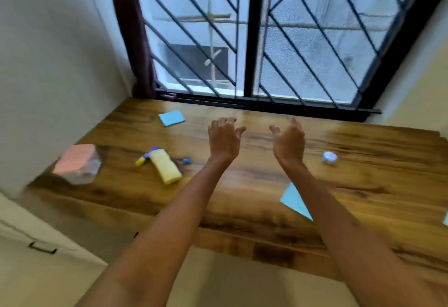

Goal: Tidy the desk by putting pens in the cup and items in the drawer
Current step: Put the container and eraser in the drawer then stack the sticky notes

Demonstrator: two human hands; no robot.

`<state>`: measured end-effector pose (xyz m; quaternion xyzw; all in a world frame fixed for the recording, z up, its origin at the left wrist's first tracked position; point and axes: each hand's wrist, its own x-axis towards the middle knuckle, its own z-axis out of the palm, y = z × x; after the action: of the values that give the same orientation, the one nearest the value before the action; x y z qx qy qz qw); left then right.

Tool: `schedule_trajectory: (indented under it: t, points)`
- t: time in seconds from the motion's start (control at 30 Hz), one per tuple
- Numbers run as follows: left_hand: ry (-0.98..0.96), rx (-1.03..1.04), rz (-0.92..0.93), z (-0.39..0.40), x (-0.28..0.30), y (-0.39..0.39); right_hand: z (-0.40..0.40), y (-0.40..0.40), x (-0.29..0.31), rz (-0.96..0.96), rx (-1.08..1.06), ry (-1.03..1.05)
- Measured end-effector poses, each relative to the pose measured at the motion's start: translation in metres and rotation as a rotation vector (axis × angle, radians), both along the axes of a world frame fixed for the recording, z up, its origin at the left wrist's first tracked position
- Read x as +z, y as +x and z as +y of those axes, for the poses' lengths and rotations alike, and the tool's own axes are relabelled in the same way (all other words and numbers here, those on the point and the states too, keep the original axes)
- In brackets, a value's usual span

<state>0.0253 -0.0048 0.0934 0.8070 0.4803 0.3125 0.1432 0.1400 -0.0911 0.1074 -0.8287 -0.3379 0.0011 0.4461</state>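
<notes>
Both my arms reach out over the wooden desk [242,185]. My left hand [224,138] and my right hand [289,140] hover side by side above the desk's middle, fingers loosely curled, holding nothing. Left of them lie a yellow folded cloth [166,166], a yellow and blue marker [145,157] partly under it, and a small blue object [186,160]. A blue paper note [171,117] lies near the window. Another blue paper [294,201] is partly hidden under my right forearm. A small round white and blue object [329,157] sits to the right. I see no cup.
A clear container with a pink lid [77,163] stands at the desk's left end by the wall. A barred window [252,39] runs along the far edge. A white cabinet with a black handle [42,248] is at the lower left. The picture is blurred.
</notes>
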Motion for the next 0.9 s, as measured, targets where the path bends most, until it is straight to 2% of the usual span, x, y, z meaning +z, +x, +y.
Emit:
schedule_trajectory:
  t: [0.2,0.43,0.9]
  points:
    - [0.023,0.1,0.034,0.04,-0.003,-0.12,0.043,-0.111,0.003,-0.014,0.118,0.032]
    - [-0.03,0.147,0.02,0.059,-0.002,-0.204,0.071,-0.194,0.001,-0.053,0.209,0.02]
    - [-0.063,0.207,0.045,0.069,-0.014,-0.247,0.099,-0.223,-0.011,-0.103,0.377,-0.041]
